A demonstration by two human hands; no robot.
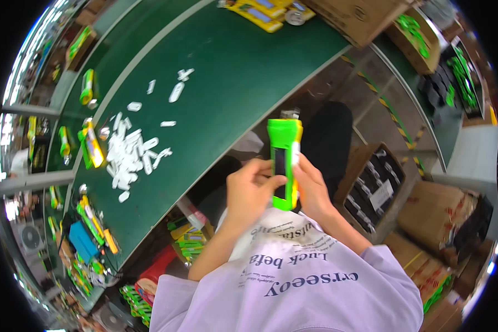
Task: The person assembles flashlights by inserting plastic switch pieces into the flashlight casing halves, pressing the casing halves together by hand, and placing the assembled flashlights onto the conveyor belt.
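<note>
Over my lap I hold a green and yellow flashlight (285, 130) upright, its clear end pointing away from me. A dark rectangular panel is set into its green face. My right hand (314, 191) wraps round its right side, fingers partly hidden behind it. From the left, my left hand (249, 191) grips the lower half, the thumb pressed against the face beside the dark panel. Whether a small part sits under that thumb I cannot tell. On the green table to the left lies a loose heap of small white plastic pieces (128, 152), several of them scattered apart.
The green table (216, 83) has its edge just left of my hands. More flashlights (93, 145) lie along its far left. A cardboard box (359, 19) stands at the back. To my right is an open carton (373, 185) of dark parts, with a closed carton (434, 213) beyond.
</note>
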